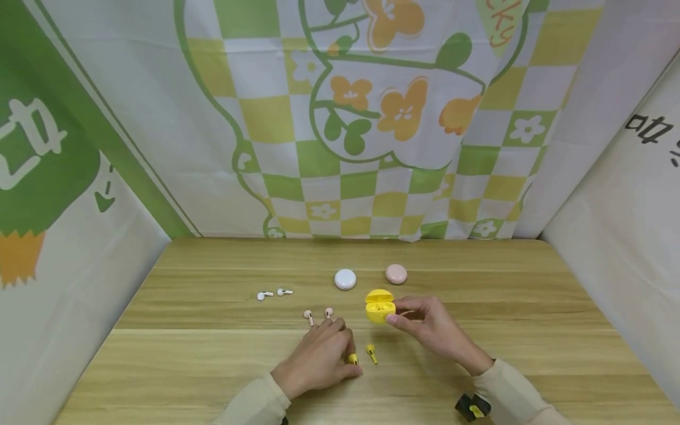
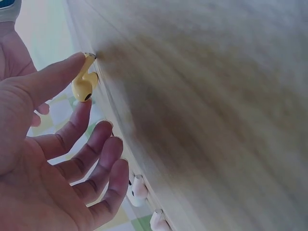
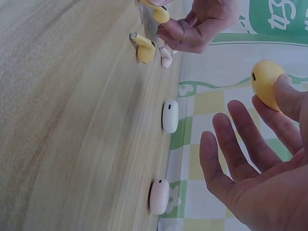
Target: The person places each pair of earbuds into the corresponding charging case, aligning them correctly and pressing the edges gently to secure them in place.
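Observation:
Between thumb and index finger, my left hand (image 1: 323, 355) pinches a yellow earbud (image 2: 83, 87) just above the wooden table. A second yellow earbud (image 1: 372, 354) lies on the tabletop to its right. My right hand (image 1: 437, 328) holds a round yellow charging case (image 1: 379, 307) off the table by its side, between thumb and index finger. The case lid is up, and its inside faces the head camera. In the right wrist view only the outside of the yellow case (image 3: 265, 83) shows. The other fingers of the right hand are spread apart from the case.
Two pink earbuds (image 1: 309, 316) lie just beyond the left hand. Farther left are two white earbuds (image 1: 265, 295). A closed white case (image 1: 345, 279) and a closed pink case (image 1: 396, 274) sit toward the back. Printed cloth (image 1: 372, 200) hangs behind the table.

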`<state>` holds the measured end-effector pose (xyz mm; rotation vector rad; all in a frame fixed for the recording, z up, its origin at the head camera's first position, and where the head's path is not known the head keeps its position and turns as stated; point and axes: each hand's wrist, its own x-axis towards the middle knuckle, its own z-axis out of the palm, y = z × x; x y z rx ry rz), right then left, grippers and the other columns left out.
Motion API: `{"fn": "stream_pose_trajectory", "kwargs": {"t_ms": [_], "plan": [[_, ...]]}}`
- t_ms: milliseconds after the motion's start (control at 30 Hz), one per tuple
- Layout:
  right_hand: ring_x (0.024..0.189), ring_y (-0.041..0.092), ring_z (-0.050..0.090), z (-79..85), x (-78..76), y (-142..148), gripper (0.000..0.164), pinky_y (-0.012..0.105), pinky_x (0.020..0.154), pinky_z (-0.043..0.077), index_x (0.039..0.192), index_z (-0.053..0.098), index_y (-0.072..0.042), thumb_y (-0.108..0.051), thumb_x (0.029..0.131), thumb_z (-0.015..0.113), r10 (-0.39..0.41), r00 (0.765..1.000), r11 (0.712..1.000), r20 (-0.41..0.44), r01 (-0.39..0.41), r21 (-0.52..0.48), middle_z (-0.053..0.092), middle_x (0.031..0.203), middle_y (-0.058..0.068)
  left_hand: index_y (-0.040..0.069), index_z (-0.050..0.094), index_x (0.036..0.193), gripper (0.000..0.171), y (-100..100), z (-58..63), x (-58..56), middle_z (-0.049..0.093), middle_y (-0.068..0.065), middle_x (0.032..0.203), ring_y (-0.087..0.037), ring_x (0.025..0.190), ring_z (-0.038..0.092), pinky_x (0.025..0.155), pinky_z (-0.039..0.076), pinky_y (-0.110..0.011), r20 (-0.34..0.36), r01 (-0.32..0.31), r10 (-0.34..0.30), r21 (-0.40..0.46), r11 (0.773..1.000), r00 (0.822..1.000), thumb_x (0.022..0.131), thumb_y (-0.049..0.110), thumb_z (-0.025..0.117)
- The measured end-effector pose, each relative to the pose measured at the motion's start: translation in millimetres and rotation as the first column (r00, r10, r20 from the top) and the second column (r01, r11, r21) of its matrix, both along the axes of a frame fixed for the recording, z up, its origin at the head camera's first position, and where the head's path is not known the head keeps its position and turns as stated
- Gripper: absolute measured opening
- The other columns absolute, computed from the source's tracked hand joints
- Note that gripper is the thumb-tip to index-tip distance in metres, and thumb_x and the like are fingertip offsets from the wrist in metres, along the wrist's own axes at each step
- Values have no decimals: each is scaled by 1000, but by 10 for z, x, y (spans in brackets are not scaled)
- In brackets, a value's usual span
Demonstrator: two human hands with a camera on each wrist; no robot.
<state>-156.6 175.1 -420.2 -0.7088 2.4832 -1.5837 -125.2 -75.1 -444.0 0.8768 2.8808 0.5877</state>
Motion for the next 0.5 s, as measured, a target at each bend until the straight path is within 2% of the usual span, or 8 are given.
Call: {"fn": "stream_pose_trajectory", "kwargs": {"t_ms": [267,367,500], "plan": [[99,19,70,2,7,-1,21,34,85,58,113,75,1,-10,94,73,6,1000,1000,-6,-6,7,73,115,15,20,66,85,30,-32,48,-45,52,10,89,-9,81,46,71,42,-30,-26,0,1,37,999,1000,79,41,86],[99,18,70,-3,11,-3,21,34,86,57,112,76,0,-10,94,73,5,1000,1000,-5,-5,8,73,115,14,19,65,85,29,-56,123,-75,54,9,90,-10,82,47,73,42,-30,-41,-4,7,67,998,999,81,39,86],[100,23,70,-18,14,-4,21,32,86,57,112,76,-1,-11,94,73,6,1000,1000,3,-6,10,73,116,14,18,65,87,27,-98,262,-120,55,8,93,-12,87,50,77,44,-33,-42,-25,31,145,989,999,82,35,86]]}}
